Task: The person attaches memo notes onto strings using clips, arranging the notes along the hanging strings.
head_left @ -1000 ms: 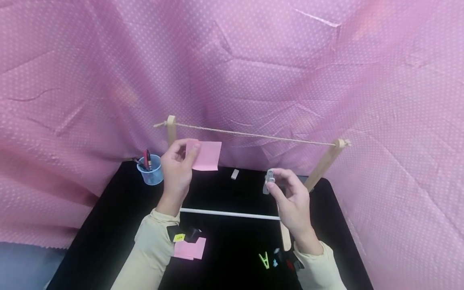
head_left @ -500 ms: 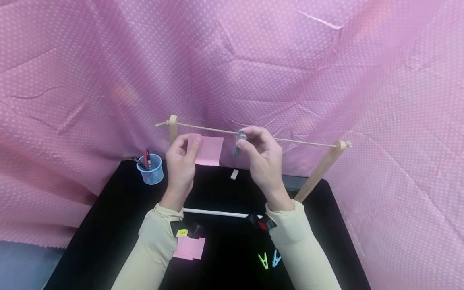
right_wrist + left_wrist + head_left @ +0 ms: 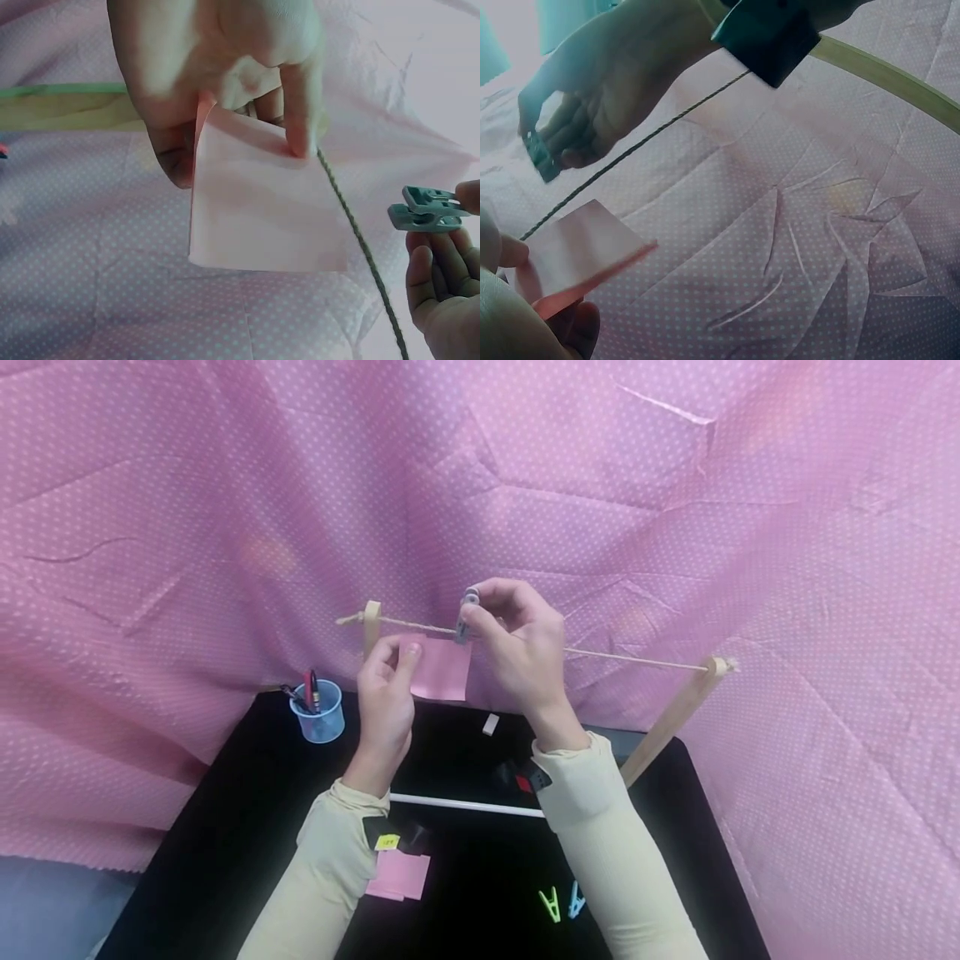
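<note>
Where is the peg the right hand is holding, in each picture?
Head: the peg is near the middle, a bit high, in the right hand.
Left wrist: peg at the left, just above mid-height.
Right wrist: peg at the right, just below mid-height.
Shared landmark: the string shows in all three.

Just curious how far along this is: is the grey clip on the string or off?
Off: the right wrist view shows the clip in the right hand, apart from the string and pink paper.
</note>
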Demonstrator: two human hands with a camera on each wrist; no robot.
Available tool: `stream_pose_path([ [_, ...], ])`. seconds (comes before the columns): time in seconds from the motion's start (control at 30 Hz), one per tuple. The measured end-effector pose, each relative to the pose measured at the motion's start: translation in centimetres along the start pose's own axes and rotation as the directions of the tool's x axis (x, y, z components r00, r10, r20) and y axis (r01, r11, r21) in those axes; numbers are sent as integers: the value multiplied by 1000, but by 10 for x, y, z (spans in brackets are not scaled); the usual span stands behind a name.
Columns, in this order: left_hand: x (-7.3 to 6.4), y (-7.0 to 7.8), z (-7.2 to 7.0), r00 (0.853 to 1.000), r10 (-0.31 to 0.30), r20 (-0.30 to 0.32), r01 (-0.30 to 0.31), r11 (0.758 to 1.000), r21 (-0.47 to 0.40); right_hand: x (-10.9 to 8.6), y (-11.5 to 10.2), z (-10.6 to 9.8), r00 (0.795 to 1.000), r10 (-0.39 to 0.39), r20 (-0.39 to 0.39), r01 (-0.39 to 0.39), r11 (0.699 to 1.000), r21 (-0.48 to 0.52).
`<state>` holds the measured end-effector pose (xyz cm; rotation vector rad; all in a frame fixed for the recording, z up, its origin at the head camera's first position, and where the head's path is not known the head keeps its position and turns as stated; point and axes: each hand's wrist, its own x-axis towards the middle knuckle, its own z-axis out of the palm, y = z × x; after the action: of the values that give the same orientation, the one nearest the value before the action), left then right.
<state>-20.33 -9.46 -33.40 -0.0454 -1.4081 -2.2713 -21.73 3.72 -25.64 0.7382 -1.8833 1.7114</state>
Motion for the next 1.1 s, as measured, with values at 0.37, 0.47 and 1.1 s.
stream_pose_path([
  [0.37, 4, 1, -3, 1000, 12, 6, -12, 1000, 12, 16, 3, 16, 998, 55, 29, -50, 989, -138],
  [0.47, 4, 1, -4, 1000, 5, 13, -5, 1000, 9, 17, 4, 17, 998, 29, 49, -22, 989, -147],
  [1.1, -1, 2, -7, 1000, 8, 27, -8, 1000, -12, 9, 1, 16, 990, 30, 139, 9, 963, -268],
])
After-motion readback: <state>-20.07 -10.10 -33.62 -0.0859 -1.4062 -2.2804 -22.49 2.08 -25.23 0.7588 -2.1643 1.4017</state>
